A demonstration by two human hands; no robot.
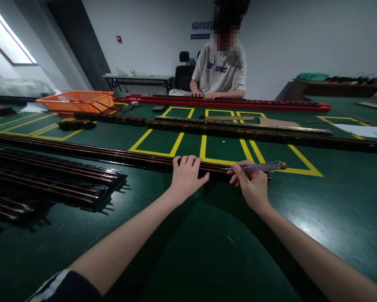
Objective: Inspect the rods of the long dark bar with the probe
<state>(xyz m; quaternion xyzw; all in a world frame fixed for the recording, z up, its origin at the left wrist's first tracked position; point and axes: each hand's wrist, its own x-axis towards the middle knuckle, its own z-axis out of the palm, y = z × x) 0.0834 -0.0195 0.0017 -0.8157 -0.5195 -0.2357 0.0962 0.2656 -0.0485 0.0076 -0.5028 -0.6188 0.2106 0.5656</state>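
Note:
A long, dark bar with copper-coloured lines (128,158) lies across the green table in front of me. My left hand (188,176) grips it from above near its right end, fingers over the far edge and thumb on the near side. Just to the right, my right hand (253,184) holds a slim, clear-handled screwdriver (263,166) with a brass-coloured end cap. The tool is almost level, its tip pointing left over the bar. The exact contact of the tip is too small to tell. Part of the bar is hidden under both hands.
More dark bars (81,188) lie at the left. Beyond are an orange basket (78,102), several long strips (245,128), a cardboard piece (279,122) and white paper (364,131). A person (221,69) sits across the table behind a red rail (285,105).

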